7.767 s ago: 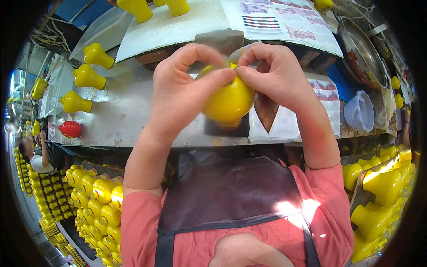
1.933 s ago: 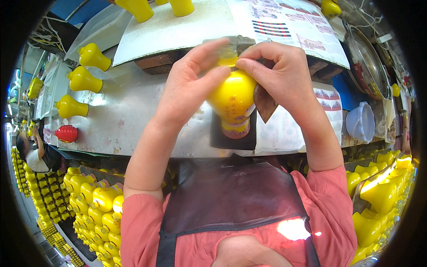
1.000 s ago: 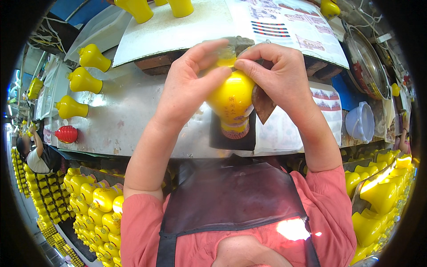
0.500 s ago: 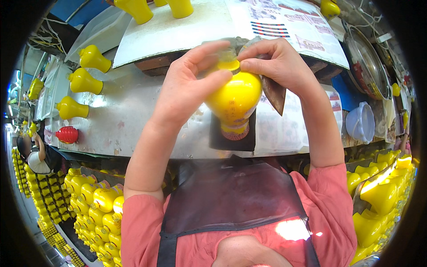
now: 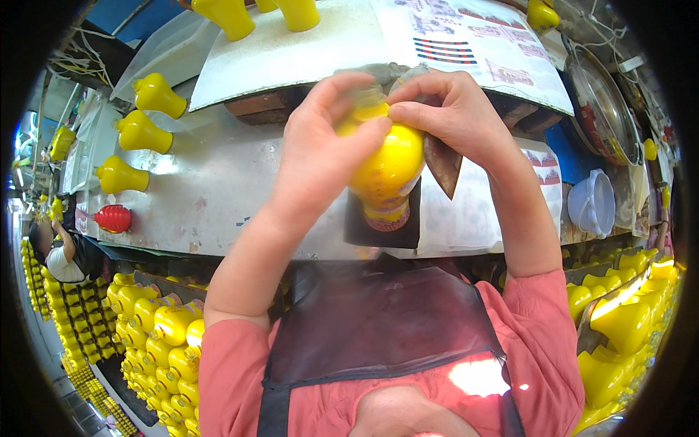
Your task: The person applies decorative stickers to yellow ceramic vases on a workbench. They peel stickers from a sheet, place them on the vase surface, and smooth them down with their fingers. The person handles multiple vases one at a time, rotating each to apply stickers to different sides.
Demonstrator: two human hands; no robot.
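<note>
Head view: yellow bottle [image 5: 400,153] front and centre over the metal table [image 5: 233,193], base end over a black pad [image 5: 357,229], neck pointing away from the person. Can't tell whether it stands or tilts.

Left hand [image 5: 313,156] on the bottle's left: thumb against its shoulder, fingers blurred, half open in a curve about the neck; firmness of hold can't be told. Right hand [image 5: 459,120] on the bottle's right: thumb and index tips close together at the neck; can't tell if anything sits between them. Pointed brown blade [image 5: 444,167] comes out below this hand, just beside the bottle; its handle is hidden.

Left of the bottle, well apart: three more yellow bottles [image 5: 145,132] in a row, then a red ribbed object [image 5: 113,218]. Beyond the bottle: white board [image 5: 291,65], printed sheet [image 5: 502,47]. Right of it: paler sheet [image 5: 459,211], then light blue bucket [image 5: 591,204].
</note>
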